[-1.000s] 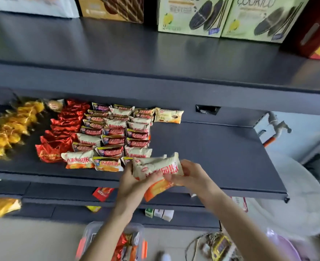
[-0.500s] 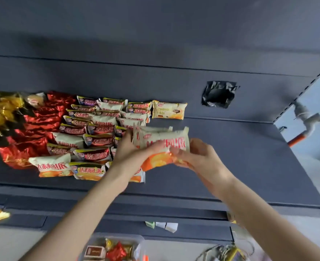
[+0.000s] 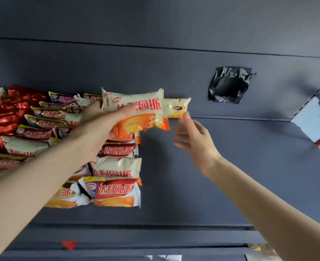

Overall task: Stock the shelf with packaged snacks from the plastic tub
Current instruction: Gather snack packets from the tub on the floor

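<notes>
My left hand [image 3: 100, 123] grips a cream-and-orange snack pack [image 3: 136, 112] and holds it above the back of the dark grey shelf [image 3: 221, 166]. My right hand [image 3: 195, 140] hovers just right of the pack with fingers spread, holding nothing. Behind the pack, a small cream snack [image 3: 178, 107] lies against the shelf's back wall. Rows of similar packs [image 3: 115, 170] lie on the shelf below my left hand. The plastic tub is out of view.
Red foil-wrapped snacks [image 3: 3, 117] fill the shelf's left side. A patch of black tape [image 3: 229, 84] sticks on the back wall at the right. A wide bare stretch of shelf lies right of the packs. The shelf's front edge [image 3: 155, 226] runs below.
Both hands carried the pack up and back over the shelf. My right hand has let go of it and moved off to the right; my left hand alone holds it now.
</notes>
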